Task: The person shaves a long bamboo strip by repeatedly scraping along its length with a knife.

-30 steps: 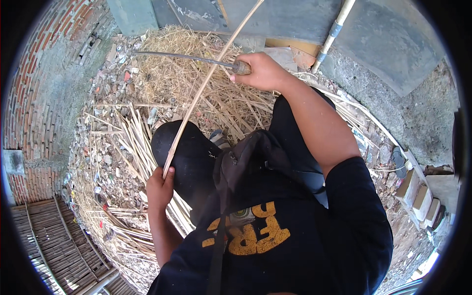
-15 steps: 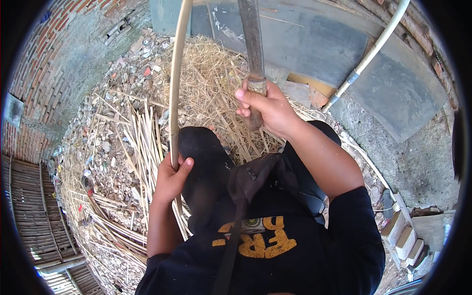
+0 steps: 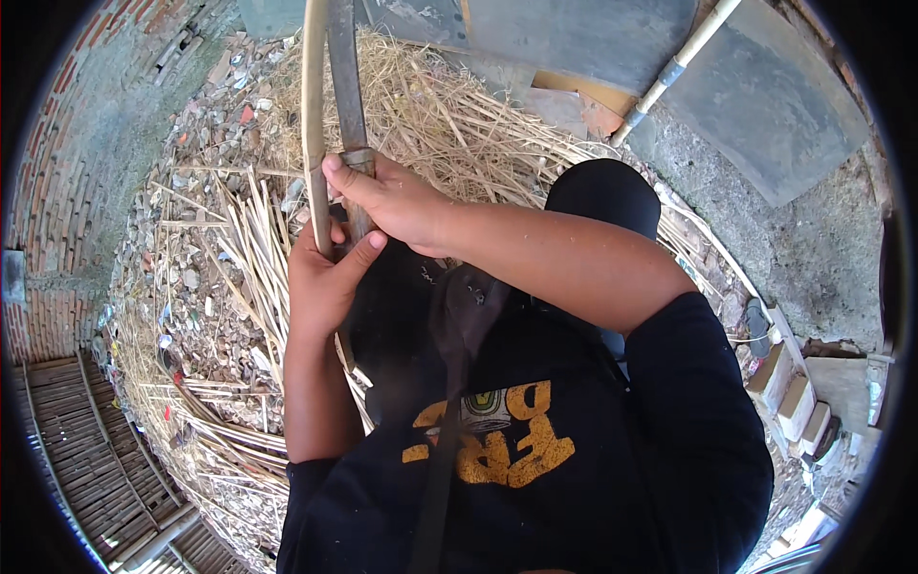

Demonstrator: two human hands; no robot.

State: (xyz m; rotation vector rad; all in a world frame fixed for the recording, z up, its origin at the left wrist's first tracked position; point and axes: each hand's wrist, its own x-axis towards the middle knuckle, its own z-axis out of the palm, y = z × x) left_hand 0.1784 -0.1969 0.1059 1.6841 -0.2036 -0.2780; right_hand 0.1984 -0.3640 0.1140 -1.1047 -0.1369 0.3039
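Note:
A long bamboo strip [image 3: 313,115] stands nearly upright in front of me and runs past the top edge of the view. My left hand [image 3: 320,287] grips it low down, thumb pointing right. Beside it, my right hand [image 3: 397,199] is closed round the wooden handle of a machete [image 3: 347,91]. The blade points away from me, close along the right side of the strip, and its tip is not in view. Both hands are close together above my left knee. Whether the blade's edge touches the strip I cannot tell.
Split bamboo strips [image 3: 270,258] lie on the rubble ground at my left. Thin shavings [image 3: 411,105] are heaped ahead. Grey boards [image 3: 583,48] and a pale pole [image 3: 674,69] lean ahead right, a brick wall [image 3: 57,210] stands left, and small wooden steps [image 3: 794,409] stand right.
My right hand has moved left with the machete, bringing the blade from well apart to right beside the bamboo strip. My left hand and the strip have risen slightly in view.

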